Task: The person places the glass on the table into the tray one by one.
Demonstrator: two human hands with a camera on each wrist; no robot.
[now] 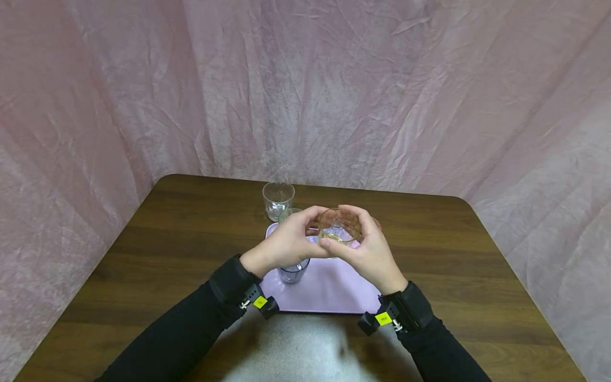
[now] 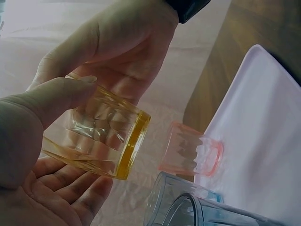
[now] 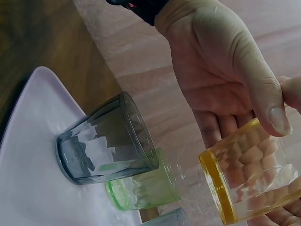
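Both hands hold an amber-tinted glass tumbler (image 1: 340,225) raised above a lilac tray (image 1: 334,289). My left hand (image 1: 291,241) grips its left side, thumb at the front and fingers behind. From the other side, my right hand (image 1: 369,252) curls round the same tumbler, its thumb also in front. In the right wrist view the amber tumbler (image 3: 249,174) lies tilted between the hands, its thick base toward the tray. Below the left hand, a smoky blue tumbler (image 1: 293,271) stands on the tray. The hands partly hide the tumblers behind them.
A clear tumbler (image 1: 278,200) stands behind the tray near the table's back edge. A green tumbler (image 3: 146,188) is beside the smoky one. Toward the tray's far side stands a pink tumbler (image 2: 190,149). The brown table (image 1: 167,249) ends at a pink curtain (image 1: 305,95).
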